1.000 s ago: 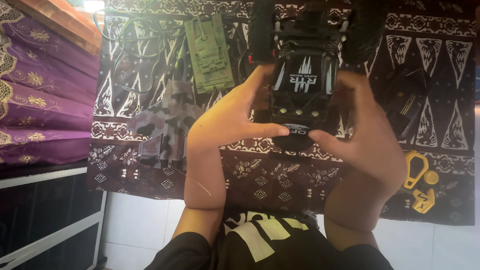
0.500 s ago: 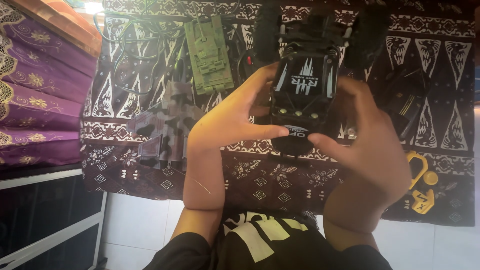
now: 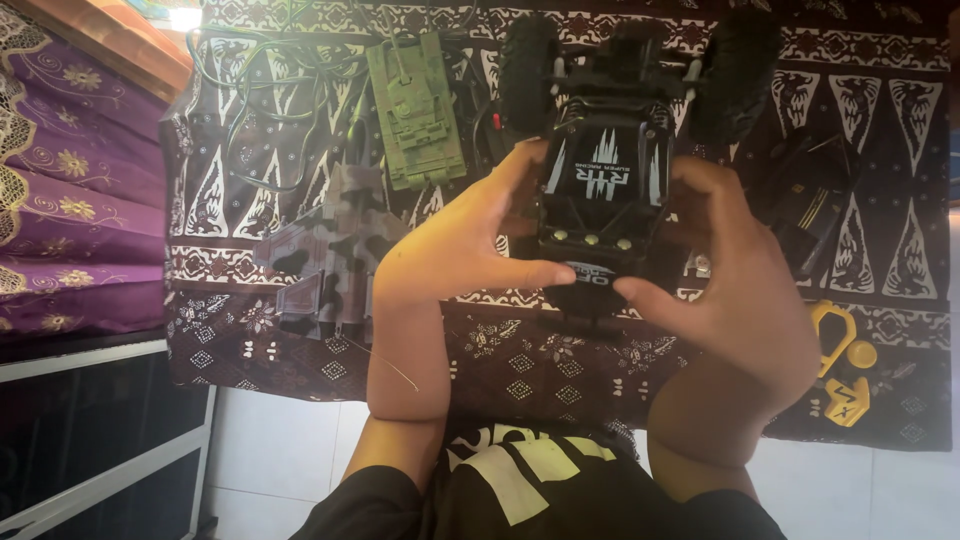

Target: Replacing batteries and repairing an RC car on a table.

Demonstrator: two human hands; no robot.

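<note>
Since a second ago, the black toy car [image 3: 605, 170] has barely moved, both the left hand [image 3: 455, 250] and right hand [image 3: 730, 290] still grasping its near end with their fingers above the patterned cloth [image 3: 900, 150].

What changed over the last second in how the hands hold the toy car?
Little: the left hand and right hand still grip the black toy car, which has drifted slightly down in view. The green toy tank and yellow tool lie unmoved on the patterned cloth.

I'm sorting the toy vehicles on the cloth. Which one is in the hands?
The black car with big tyres: both hands, left and right, grip it. The green tank and grey camouflage toy lie untouched to its left.
</note>
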